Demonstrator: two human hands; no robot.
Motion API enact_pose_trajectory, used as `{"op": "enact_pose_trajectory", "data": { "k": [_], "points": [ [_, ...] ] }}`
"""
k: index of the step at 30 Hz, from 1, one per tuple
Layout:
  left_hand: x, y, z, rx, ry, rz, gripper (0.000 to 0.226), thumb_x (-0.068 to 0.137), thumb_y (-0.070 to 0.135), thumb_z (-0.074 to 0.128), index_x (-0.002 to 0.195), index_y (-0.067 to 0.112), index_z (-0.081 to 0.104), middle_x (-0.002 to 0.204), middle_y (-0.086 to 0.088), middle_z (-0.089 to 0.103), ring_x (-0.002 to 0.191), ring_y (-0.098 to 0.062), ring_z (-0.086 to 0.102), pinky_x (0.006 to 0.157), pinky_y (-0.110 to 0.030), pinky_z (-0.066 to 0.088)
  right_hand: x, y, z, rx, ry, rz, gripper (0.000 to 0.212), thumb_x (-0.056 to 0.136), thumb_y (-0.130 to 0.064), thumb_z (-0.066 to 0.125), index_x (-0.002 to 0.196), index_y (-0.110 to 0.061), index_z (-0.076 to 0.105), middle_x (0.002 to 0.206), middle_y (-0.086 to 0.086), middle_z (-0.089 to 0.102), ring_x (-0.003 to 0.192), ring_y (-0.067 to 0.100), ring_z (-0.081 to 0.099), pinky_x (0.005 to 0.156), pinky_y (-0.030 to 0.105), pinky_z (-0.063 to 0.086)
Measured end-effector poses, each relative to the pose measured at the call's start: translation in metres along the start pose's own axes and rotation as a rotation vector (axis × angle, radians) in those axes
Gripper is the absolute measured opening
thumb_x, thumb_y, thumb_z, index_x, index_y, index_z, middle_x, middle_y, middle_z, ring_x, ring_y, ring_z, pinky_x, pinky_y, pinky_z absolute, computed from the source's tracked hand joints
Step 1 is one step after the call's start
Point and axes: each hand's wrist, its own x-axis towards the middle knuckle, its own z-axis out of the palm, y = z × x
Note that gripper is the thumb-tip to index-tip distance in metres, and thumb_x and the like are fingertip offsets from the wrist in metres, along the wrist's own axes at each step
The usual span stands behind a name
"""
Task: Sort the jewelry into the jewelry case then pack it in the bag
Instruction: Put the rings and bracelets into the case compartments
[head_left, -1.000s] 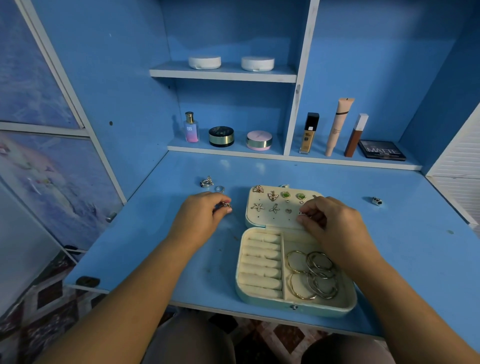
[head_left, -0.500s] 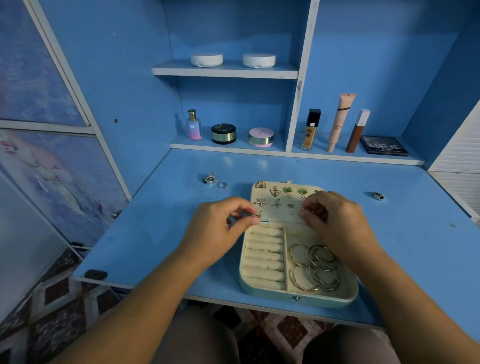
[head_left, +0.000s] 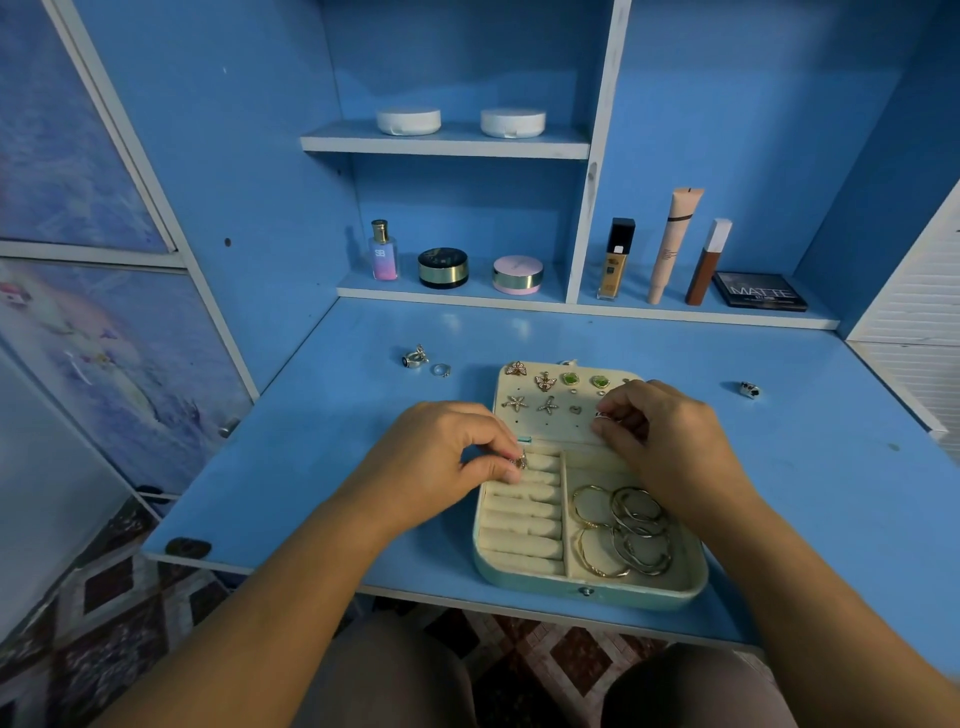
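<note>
An open cream jewelry case (head_left: 587, 581) lies on the blue desk (head_left: 322, 457). Its flat lid panel (head_left: 550, 426) carries several stud earrings. Ring rolls (head_left: 524, 525) fill the left tray and several hoop earrings (head_left: 621, 530) the right one. My left hand (head_left: 441, 462) pinches a small ring (head_left: 519, 461) over the top ring rolls. My right hand (head_left: 660, 431) pinches a small silver piece (head_left: 601, 415) at the lid's right side. Two loose rings (head_left: 415, 357) (head_left: 440, 370) lie left of the case, and a bead-like ring (head_left: 749, 389) lies to the right.
Shelves behind hold a perfume bottle (head_left: 384, 252), two compacts (head_left: 443, 267), a foundation bottle (head_left: 615, 260), tubes (head_left: 672, 244) and a MATTE palette (head_left: 761, 292). Two white jars (head_left: 409, 120) sit on the upper shelf. The desk's front edge runs just below the case.
My left hand picked up a ring from the desk left of the case and carried it right onto the ring rolls. My right hand stayed at the lid.
</note>
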Motion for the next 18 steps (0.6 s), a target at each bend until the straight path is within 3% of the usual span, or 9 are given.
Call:
{"op": "enact_pose_trajectory", "data": {
  "k": [8, 11, 13, 15, 18],
  "points": [
    [0.001, -0.001, -0.007, 0.063, -0.122, -0.104, 0.009, 0.082, 0.038, 0.073, 0.089, 0.032, 0.076, 0.106, 0.021, 0.06, 0.091, -0.003, 0.06, 0.08, -0.029, 0.052, 0.0, -0.003, -0.002, -0.015, -0.018, 0.006, 0.01, 0.082, -0.019, 0.072, 0.092, -0.017, 0.068, 0.079, -0.017, 0.054, 0.073, -0.005, 0.053, 0.064, 0.004, 0.038],
    [-0.004, -0.006, -0.005, 0.026, -0.052, -0.155, 0.015, 0.087, 0.033, 0.067, 0.101, 0.035, 0.071, 0.113, 0.023, 0.057, 0.101, 0.002, 0.057, 0.077, -0.016, 0.047, -0.002, -0.008, -0.006, 0.006, -0.017, -0.003, 0.01, 0.082, -0.018, 0.073, 0.091, -0.017, 0.069, 0.077, -0.019, 0.054, 0.071, -0.005, 0.054, 0.066, 0.002, 0.04],
    [-0.008, -0.017, -0.002, 0.109, 0.023, -0.216, 0.028, 0.09, 0.032, 0.061, 0.117, 0.036, 0.064, 0.121, 0.023, 0.054, 0.106, 0.0, 0.055, 0.078, -0.018, 0.048, -0.004, -0.016, -0.009, 0.048, -0.011, -0.016, 0.01, 0.081, -0.019, 0.074, 0.09, -0.019, 0.07, 0.076, -0.019, 0.057, 0.074, -0.003, 0.057, 0.067, 0.003, 0.041],
    [-0.011, -0.029, 0.003, 0.276, 0.032, -0.304, 0.041, 0.091, 0.039, 0.056, 0.131, 0.031, 0.054, 0.133, 0.015, 0.05, 0.113, -0.01, 0.054, 0.091, -0.028, 0.047, -0.008, -0.027, -0.01, 0.093, -0.047, -0.03, 0.01, 0.081, -0.021, 0.074, 0.089, -0.024, 0.07, 0.076, -0.019, 0.061, 0.08, -0.004, 0.057, 0.068, 0.004, 0.043],
    [-0.013, -0.036, 0.009, 0.424, -0.025, -0.369, 0.06, 0.086, 0.055, 0.042, 0.138, 0.027, 0.048, 0.145, 0.005, 0.043, 0.132, -0.016, 0.041, 0.111, -0.036, 0.032, -0.012, -0.041, -0.005, 0.11, -0.126, -0.066, 0.01, 0.08, -0.026, 0.074, 0.089, -0.027, 0.07, 0.076, -0.021, 0.061, 0.079, -0.002, 0.058, 0.067, 0.008, 0.045]
  ]
}}
